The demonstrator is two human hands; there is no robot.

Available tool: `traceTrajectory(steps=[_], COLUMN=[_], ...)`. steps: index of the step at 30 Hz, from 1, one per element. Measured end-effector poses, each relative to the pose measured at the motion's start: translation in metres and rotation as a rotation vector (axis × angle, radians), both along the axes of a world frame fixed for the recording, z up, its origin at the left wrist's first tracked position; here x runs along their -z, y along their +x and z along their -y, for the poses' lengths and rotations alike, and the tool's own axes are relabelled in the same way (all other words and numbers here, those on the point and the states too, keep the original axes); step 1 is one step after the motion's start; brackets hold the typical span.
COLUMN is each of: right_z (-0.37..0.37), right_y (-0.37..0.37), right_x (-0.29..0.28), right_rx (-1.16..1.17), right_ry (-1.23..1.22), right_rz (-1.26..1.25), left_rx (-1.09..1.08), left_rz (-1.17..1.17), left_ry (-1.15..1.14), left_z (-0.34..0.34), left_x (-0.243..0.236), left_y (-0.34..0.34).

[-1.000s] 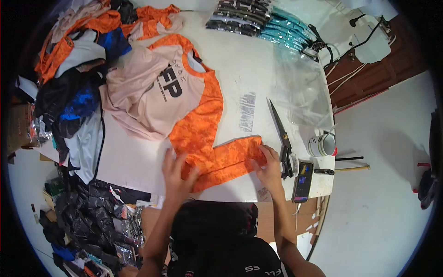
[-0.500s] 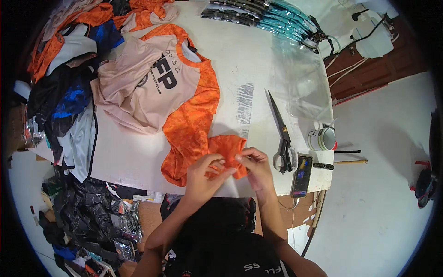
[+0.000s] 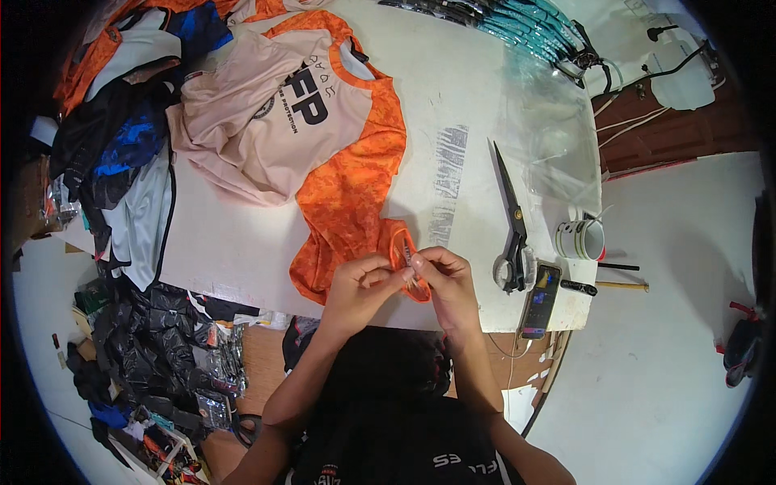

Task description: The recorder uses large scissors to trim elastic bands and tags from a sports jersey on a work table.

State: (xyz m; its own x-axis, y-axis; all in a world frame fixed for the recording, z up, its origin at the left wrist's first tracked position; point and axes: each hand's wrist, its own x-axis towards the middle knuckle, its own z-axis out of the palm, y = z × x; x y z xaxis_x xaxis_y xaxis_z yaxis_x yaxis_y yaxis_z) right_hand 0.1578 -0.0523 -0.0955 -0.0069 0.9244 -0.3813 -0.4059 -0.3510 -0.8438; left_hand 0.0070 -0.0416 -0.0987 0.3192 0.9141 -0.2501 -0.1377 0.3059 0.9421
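Note:
A pale pink shirt [image 3: 250, 121] with orange patterned sleeves lies spread on the white table, its collar toward the back. One orange sleeve [image 3: 343, 214] runs down to the front edge, where its cuff [image 3: 398, 234] is turned up and held in a loop. My left hand [image 3: 360, 291] pinches the cuff from the left, thumb stretched toward its opening. Opposite it, my right hand [image 3: 444, 287] grips the cuff's right side between thumb and fingers. The fingertips nearly meet at the opening, where something small and pale shows that I cannot make out.
Black-handled scissors [image 3: 514, 230] lie to the right, beside a roll of clear tape [image 3: 503, 273], a phone [image 3: 541, 303] and a white mug [image 3: 579, 239]. Teal packaged garments [image 3: 529, 32] are stacked at the back. More clothes [image 3: 137, 162] heap at the left, with black plastic bags [image 3: 145, 347] below.
The cuff has been turned so its opening faces up between my fingers; before, it lay flatter. Both hands remain on it. The whole view has shifted slightly.

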Motion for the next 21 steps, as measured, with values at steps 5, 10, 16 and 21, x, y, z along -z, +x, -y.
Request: traceTrajectory(steps=[5,10,16,21], right_z=[0.0,0.001,0.003,0.004], right_y=[0.007,0.008,0.01,0.015], right_x=[-0.003,-0.012,-0.017,-0.013], right_rx=[0.053,0.069,0.106,0.175], right_ry=[0.078,0.117,0.152,0.24], right_rz=[-0.019,0.013,0.017,0.024], left_rx=[-0.053,-0.121,-0.19,-0.197], left_rz=[0.321,0.439,0.488,0.433], left_ry=[-0.324,-0.326,-0.293,-0.219], left_z=[-0.002,0.001,0.0,0.002], left_x=[-0.005,-0.003,-0.006,0.002], left_y=[-0.003,-0.009,-0.013,-0.018])
